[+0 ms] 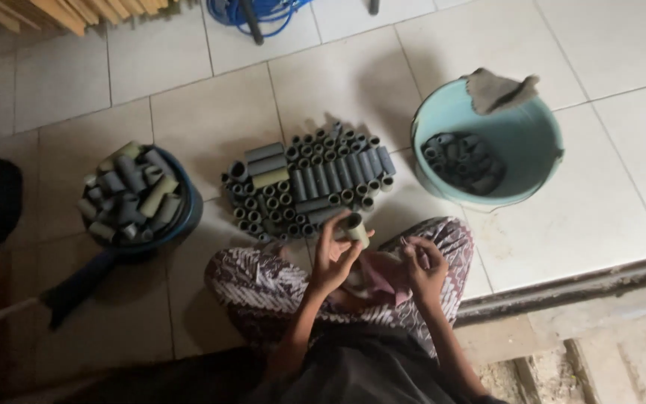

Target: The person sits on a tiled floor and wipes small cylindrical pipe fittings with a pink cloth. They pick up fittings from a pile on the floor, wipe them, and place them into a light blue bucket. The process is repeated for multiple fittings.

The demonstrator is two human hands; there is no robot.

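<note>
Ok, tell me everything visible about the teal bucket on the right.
The teal bucket is round, looks like plastic, and stands upright on the pale floor tiles. A small pile of dark short tubes lies inside on its left. A grey rag hangs over its far rim. Neither hand touches it.

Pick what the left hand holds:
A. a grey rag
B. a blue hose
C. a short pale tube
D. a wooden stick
C: the left hand grips a short pale tube above the lap, while the grey rag hangs on the teal bucket.
</note>
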